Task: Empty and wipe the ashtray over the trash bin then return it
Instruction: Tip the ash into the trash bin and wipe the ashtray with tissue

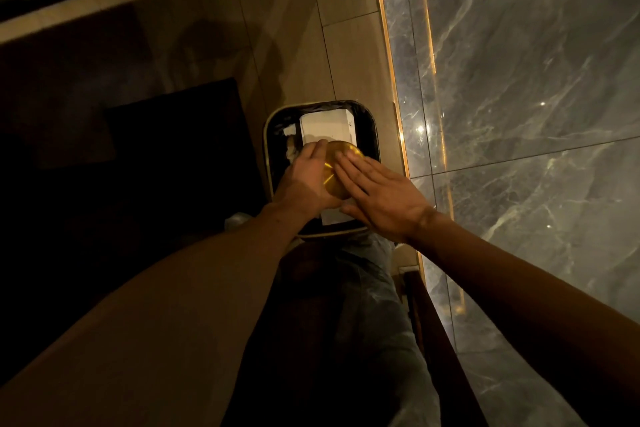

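Over the trash bin point(375, 135), left hand point(304, 180) grips the ashtray point(341, 154); right hand point(377, 192) lies flat, open.

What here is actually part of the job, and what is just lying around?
Part of the job:
ashtray
trash bin
left hand, holding the ashtray
right hand, flat on it

Just there:
white box in the bin
marble wall
wood floor
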The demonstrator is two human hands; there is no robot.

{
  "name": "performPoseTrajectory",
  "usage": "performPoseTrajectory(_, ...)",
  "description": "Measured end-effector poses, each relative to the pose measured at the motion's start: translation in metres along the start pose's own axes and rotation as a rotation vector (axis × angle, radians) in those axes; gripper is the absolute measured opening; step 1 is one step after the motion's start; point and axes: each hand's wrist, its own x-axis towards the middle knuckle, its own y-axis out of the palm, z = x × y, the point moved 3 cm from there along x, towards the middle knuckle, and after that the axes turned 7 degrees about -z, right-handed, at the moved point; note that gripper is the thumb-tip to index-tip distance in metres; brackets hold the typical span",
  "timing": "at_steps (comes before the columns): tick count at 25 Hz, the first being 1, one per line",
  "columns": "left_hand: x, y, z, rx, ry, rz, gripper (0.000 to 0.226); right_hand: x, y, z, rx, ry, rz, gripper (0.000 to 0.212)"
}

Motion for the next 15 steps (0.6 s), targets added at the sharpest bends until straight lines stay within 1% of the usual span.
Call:
performPoseTrajectory(12, 0.0040, -0.0009, -0.0009, 0.054, -0.017, 0.004, 0.108, -0.0025, 0.0057, 0.0096, 0.004, 0.055, -0.028, 0.067)
performPoseTrajectory(15, 0.0053, -0.0009, -0.0003, 0.078, -0.011, 0.013, 0.110, -0.0024, 0.0090, 0.0113, 0.013, 0.080, -0.024, 0.066)
